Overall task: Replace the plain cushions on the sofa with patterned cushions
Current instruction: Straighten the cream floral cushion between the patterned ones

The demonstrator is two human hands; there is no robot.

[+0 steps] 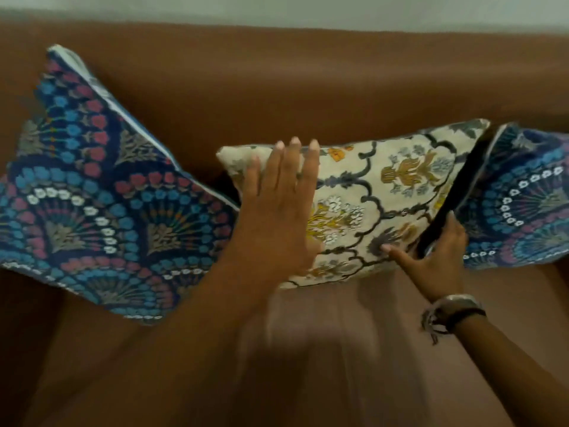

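A cream cushion with a floral pattern [385,192] leans against the brown sofa back [292,87] in the middle. My left hand [277,211] lies flat on its left part, fingers spread. At the cushion's lower right corner my right hand [434,257] grips it, thumb on the front and fingers round the dark edge. A blue fan-patterned cushion [92,195] leans at the left. Another blue patterned cushion [523,198] stands at the right, touching the cream one. No plain cushion is in view.
The brown sofa seat [338,349] stretches below the cushions. A pale wall [277,10] runs above the sofa back. A bracelet and a band [452,309] sit on my right wrist.
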